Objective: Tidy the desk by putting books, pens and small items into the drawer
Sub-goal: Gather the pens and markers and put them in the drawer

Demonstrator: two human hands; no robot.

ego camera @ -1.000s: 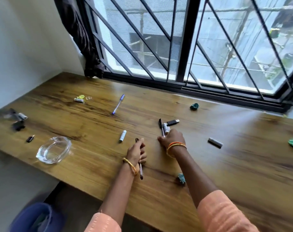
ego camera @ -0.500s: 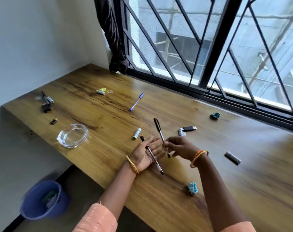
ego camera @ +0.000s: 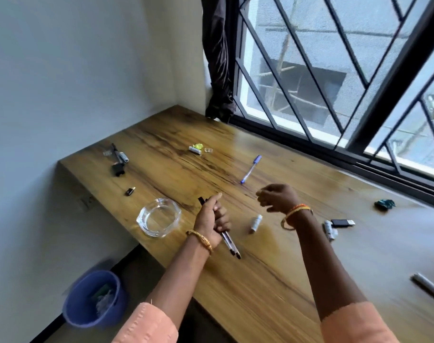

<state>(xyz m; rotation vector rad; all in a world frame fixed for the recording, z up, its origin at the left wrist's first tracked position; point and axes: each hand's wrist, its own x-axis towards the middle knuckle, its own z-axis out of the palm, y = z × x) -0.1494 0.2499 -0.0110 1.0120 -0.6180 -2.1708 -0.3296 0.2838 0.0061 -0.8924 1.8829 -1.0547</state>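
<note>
left hand (ego camera: 212, 219) grips two black pens (ego camera: 229, 243); right hand (ego camera: 276, 198), loosely curled and empty, hovers nearest the blue pen (ego camera: 251, 168), lying beyond it on the worktop (ego camera: 260, 280), long axis pointing windowward.

2 black pens (ego camera: 229, 241) sitting in left hand (ego camera: 211, 224). 1 blue pen (ego camera: 250, 169) lying far. 1 glass ashtray (ego camera: 159, 217) sitting left. 1 black USB stick (ego camera: 342, 222) lying right. 1 crumpled teal paper (ego camera: 384, 204) lying far right. 1 blue bin (ego camera: 92, 298) standing near left, below desk.
</note>
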